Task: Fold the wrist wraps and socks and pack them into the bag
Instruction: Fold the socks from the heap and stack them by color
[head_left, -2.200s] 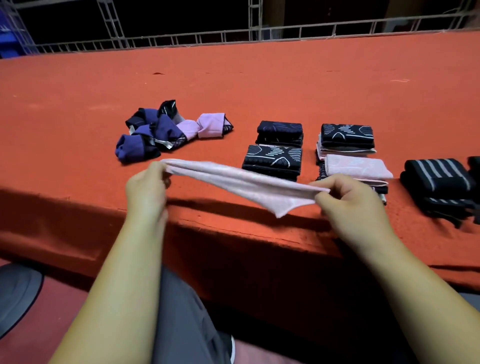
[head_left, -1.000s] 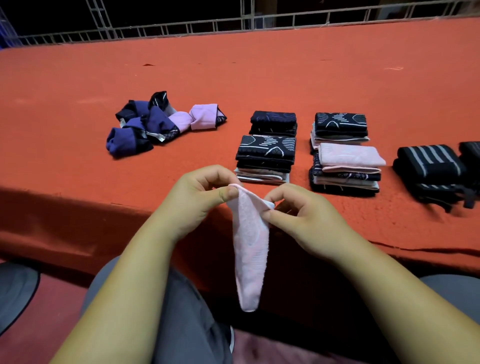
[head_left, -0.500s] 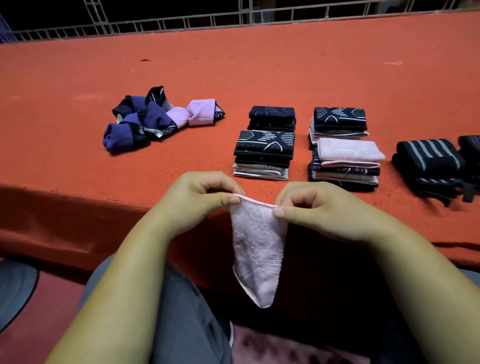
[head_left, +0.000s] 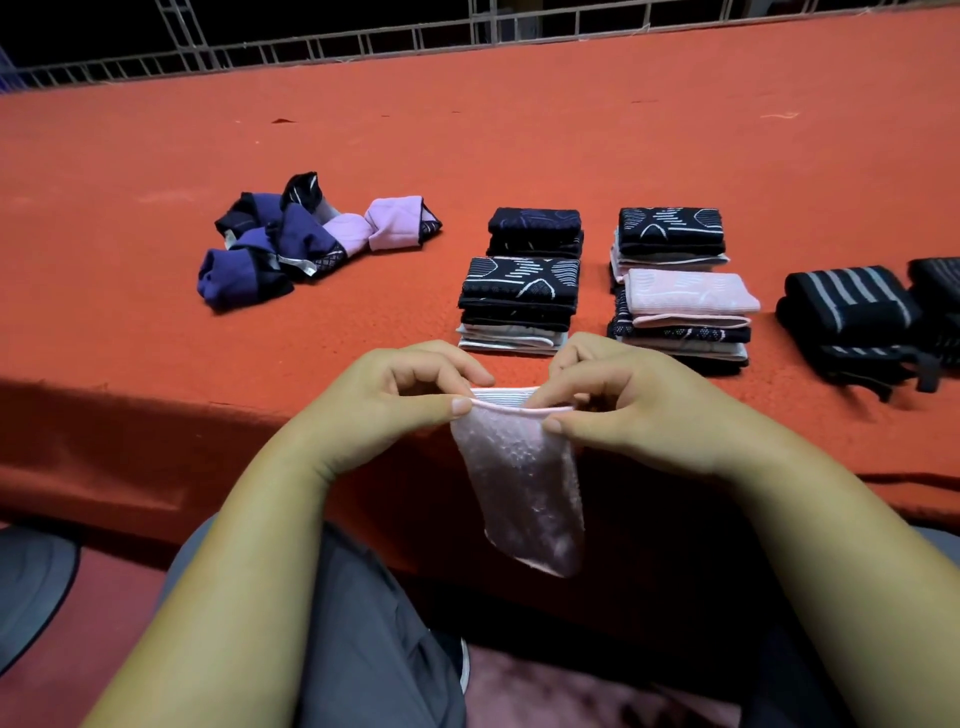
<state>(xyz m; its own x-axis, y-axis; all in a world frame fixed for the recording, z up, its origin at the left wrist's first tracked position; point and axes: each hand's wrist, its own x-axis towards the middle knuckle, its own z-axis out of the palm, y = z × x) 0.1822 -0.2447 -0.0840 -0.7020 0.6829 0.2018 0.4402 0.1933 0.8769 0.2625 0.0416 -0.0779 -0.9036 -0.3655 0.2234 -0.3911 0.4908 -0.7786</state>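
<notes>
While folded stacks (head_left: 519, 306) sat mid-frame on the desk (head_left: 467, 130) and a purple heap (head_left: 291, 244) lay seemingly unfolded at upper left, the left hand (head_left: 384, 410) and right hand (head_left: 639, 410) pinched a half-folded pink sock (head_left: 524, 493) low centre with curled fingers (head_left: 441, 408), no bag visible.

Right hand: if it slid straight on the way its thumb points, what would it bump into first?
Probably the left hand: the right hand points leftward along the pink sock both pinch, and their thumbs nearly face, though depth is unclear.
</notes>
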